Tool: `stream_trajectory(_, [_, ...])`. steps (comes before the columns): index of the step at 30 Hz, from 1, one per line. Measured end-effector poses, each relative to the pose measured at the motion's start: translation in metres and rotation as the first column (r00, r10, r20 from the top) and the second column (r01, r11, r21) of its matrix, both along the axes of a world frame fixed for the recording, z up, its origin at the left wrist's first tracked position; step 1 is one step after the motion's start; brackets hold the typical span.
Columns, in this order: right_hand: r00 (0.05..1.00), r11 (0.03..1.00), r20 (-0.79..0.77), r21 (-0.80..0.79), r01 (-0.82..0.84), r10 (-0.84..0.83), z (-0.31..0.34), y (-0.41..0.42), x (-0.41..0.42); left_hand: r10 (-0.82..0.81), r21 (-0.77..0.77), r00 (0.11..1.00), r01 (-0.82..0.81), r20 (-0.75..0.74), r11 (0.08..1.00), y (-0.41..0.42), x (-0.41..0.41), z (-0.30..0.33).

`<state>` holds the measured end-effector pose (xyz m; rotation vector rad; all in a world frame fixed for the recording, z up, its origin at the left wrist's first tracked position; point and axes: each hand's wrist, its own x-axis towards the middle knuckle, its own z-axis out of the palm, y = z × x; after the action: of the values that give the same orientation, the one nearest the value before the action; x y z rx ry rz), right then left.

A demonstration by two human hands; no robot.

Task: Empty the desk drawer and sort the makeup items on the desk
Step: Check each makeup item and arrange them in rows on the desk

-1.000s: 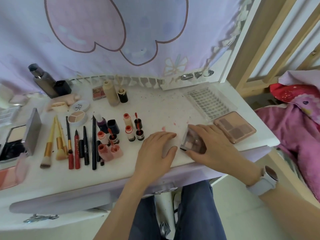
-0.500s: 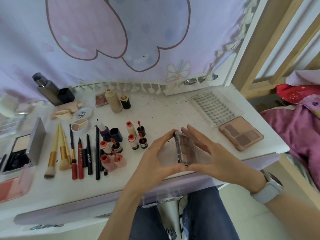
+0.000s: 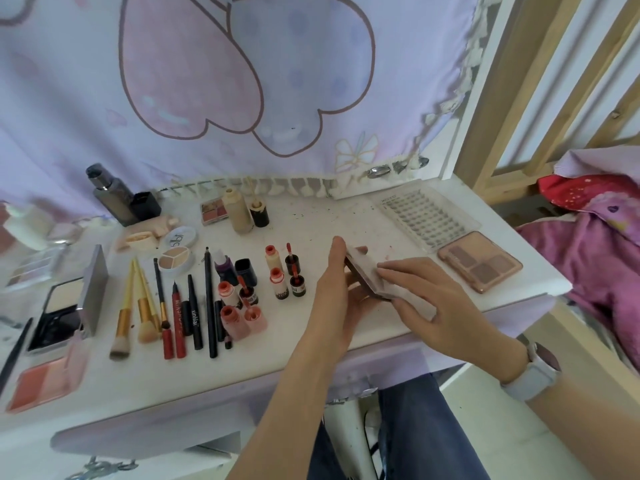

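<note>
Fingers (image 3: 398,271) of the right hand (image 3: 446,306) lie straight across the upper face of the small clear-cased eyeshadow palette (image 3: 367,271), pressing on it rather than curling round it. The left hand (image 3: 332,299) stands on edge against the palette's left side, fingers extended upward, thumb hidden behind the case; whether it pinches the case cannot be told. The palette is tilted, far end raised, held between both hands just above the near-centre of the white worktop (image 3: 346,220).

Right of the hands, a larger rose-gold eyeshadow palette (image 3: 479,263) lies flat near the worktop's right edge. Just beyond it lies a clear tray of false lashes (image 3: 427,214).

Left of the hands, four small lip-tint bottles (image 3: 285,271) stand in a group. Further left stand more tint bottles (image 3: 239,306), then a row of pencils and liners (image 3: 194,310) lying parallel, then three gold-handled brushes (image 3: 138,306).

At the far side stand a beige foundation bottle (image 3: 237,209), a small blush palette (image 3: 213,211) and a dark spray bottle (image 3: 110,194). An open powder compact (image 3: 65,303) and a pink blush palette (image 3: 45,379) occupy the left end.

A white watch (image 3: 533,372) is on the right wrist. A lilac printed curtain (image 3: 242,81) hangs behind the worktop.
</note>
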<state>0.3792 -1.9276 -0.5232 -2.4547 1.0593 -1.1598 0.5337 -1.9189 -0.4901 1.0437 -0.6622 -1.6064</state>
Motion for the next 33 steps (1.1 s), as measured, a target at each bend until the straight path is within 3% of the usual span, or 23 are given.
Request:
stream_trajectory(4, [0.989,0.989,-0.136,-0.145,0.034,-0.054,0.005,-0.004,0.000,-0.025,0.054,0.999,0.028,-0.048,0.998,-0.005,-0.003,-0.004])
stream_trajectory(7, [0.966,0.973,-0.236,-0.226,0.050,-0.104,0.010,-0.006,0.000,-0.036,0.028,0.999,0.035,0.019,0.999,-0.004,-0.005,-0.005])
stream_trajectory(12, [0.949,0.963,-0.278,-0.258,0.075,-0.148,0.013,-0.005,0.000,-0.047,-0.006,0.997,0.048,0.058,0.999,0.002,-0.007,-0.007])
stream_trajectory(18, [0.950,0.970,-0.268,-0.224,0.098,-0.158,0.024,-0.005,0.005,-0.051,0.023,0.998,0.050,0.045,0.998,-0.002,-0.007,0.006])
stream_trajectory(27, [0.991,0.987,-0.114,-0.149,0.052,-0.070,0.088,-0.043,0.025,-0.067,-0.099,0.984,0.084,0.166,0.992,-0.038,0.017,0.075])
stream_trajectory(33, [0.989,0.994,-0.103,0.025,0.110,-0.107,0.122,-0.079,0.060,-0.041,-0.042,0.983,0.049,0.181,0.998,-0.072,0.049,0.113])
